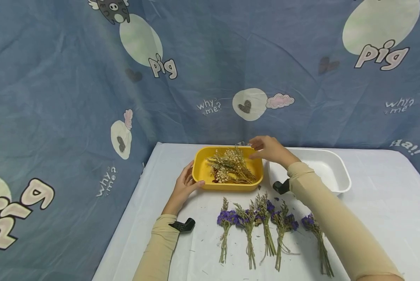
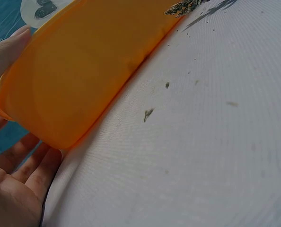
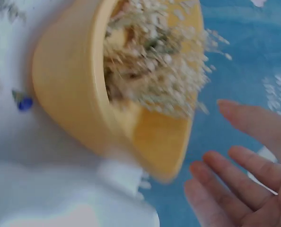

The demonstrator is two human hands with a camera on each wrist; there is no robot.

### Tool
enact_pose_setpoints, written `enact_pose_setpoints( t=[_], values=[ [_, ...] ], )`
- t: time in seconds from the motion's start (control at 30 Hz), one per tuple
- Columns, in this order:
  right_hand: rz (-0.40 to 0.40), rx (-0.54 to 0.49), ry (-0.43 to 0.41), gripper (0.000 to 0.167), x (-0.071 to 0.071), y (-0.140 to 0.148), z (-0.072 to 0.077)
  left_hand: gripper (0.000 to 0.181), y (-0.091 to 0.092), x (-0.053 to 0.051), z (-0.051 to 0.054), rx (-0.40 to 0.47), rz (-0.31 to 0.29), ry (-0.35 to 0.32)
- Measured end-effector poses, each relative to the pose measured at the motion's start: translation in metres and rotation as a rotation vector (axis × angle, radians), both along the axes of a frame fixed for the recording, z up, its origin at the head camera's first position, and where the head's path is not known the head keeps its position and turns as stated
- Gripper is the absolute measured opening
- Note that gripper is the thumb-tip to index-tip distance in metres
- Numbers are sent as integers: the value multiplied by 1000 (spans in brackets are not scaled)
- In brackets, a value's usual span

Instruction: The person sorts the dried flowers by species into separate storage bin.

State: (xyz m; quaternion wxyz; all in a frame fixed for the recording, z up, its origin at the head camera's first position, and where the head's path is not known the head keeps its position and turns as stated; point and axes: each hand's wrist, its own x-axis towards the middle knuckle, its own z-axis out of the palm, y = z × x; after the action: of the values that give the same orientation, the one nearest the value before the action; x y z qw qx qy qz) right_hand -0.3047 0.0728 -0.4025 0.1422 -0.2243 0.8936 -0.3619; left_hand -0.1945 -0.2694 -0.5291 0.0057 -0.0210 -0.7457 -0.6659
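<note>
At the left end of a yellow plastic tub (image 1: 231,187), my left hand (image 1: 184,185) holds its corner, with the thumb at the front rim and the fingers along the side. In the left wrist view, the thumb (image 2: 10,52) touches the rim and fingertips reach the tub's lower edge. Dried bunches with small cream flowers (image 1: 231,166) lie inside the tub, with a bit of dark red among them. Over the tub's right end hovers my right hand (image 1: 269,149), fingers spread and relaxed. The right wrist view shows this hand (image 3: 244,179) apart from the tub, holding nothing.
A white tub (image 1: 331,171) stands right of the yellow one, partly hidden by my right arm. Several dried bunches with purple flowers (image 1: 248,220) lie in front, one farther right (image 1: 317,234). Plant crumbs dot the white tabletop (image 1: 192,249). A blue printed cloth (image 1: 210,70) hangs behind.
</note>
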Motion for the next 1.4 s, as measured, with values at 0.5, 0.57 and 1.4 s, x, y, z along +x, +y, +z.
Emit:
enact_pose_setpoints(
  t=[0.5,0.57,1.4],
  values=[
    [-175,-66,64,85,33,117,7,91,-2,5,-4,-7,12,0],
    [-213,-58,55,88,39,134,1,91,-3,5,-4,-3,9,9],
    [-450,-290,-15,82,117,247,-96,34,38,93,29,-296,-130,-98]
  ],
)
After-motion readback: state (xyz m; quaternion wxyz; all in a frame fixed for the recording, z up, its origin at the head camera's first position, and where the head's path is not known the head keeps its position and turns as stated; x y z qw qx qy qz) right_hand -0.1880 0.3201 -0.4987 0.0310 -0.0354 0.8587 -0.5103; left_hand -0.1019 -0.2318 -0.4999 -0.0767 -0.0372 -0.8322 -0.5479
